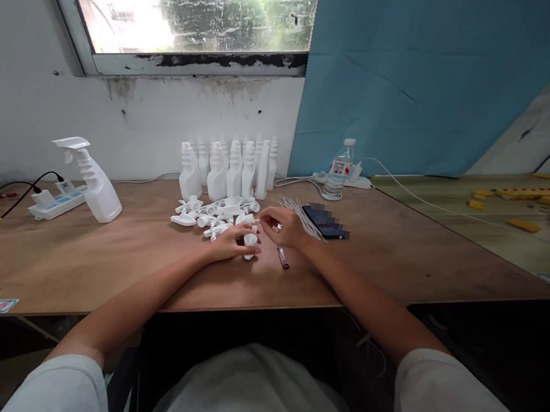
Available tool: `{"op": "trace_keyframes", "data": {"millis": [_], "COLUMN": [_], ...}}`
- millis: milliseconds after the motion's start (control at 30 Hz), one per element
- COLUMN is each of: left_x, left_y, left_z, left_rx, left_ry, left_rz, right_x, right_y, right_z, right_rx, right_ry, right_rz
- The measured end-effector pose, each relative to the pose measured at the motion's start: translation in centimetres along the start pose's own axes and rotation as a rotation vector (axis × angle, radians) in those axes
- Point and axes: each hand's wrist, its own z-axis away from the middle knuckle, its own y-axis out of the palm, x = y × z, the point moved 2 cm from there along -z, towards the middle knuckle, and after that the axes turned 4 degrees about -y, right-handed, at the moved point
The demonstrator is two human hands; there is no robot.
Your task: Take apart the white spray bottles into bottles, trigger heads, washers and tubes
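Note:
Over the middle of the table, my left hand (232,244) is closed around a white spray trigger head (250,241), its round collar facing me. My right hand (283,226) is just beside it, fingers pinched close to the upper end of the sprayer; what they hold is too small to make out. Behind my left hand lies a loose pile of white trigger heads (217,209). Thin white tubes (307,219) lie fanned out beyond my right hand. A small pen-like object (282,257) with a dark end rests on the table below my right wrist.
Several white bottles (235,171) without tops stand against the wall. At left, a spray bottle (97,186) with its trigger head on leans beside a white power strip (61,202). A dark phone (324,222) and a water bottle (339,171) are at right on the brown table (377,249).

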Motion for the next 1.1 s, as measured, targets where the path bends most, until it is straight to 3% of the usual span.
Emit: {"op": "trace_keyframes", "data": {"millis": [133, 267, 667, 900, 1100], "left_x": [0.0, 0.0, 0.4, 0.9, 0.6], "left_y": [0.0, -0.1, 0.0, 0.3, 0.2], "left_z": [0.0, -0.1, -0.1, 0.1, 0.3], "left_rx": [0.015, 0.014, -0.002, -0.113, -0.142], "left_ry": [-0.017, -0.017, -0.007, 0.001, 0.032], "left_rz": [0.003, 0.010, 0.000, -0.013, -0.059], "right_x": [2.0, 2.5, 2.7, 2.3, 2.2], "right_y": [0.5, 0.9, 0.5, 0.8, 0.8], "right_z": [0.2, 0.4, 0.0, 0.2, 0.1], "right_rx": [0.043, 0.063, 0.090, 0.151, 0.187], "right_ry": [-0.165, -0.232, -0.220, -0.199, -0.179], "right_rz": [-0.026, -0.037, -0.114, -0.166, -0.190]}}
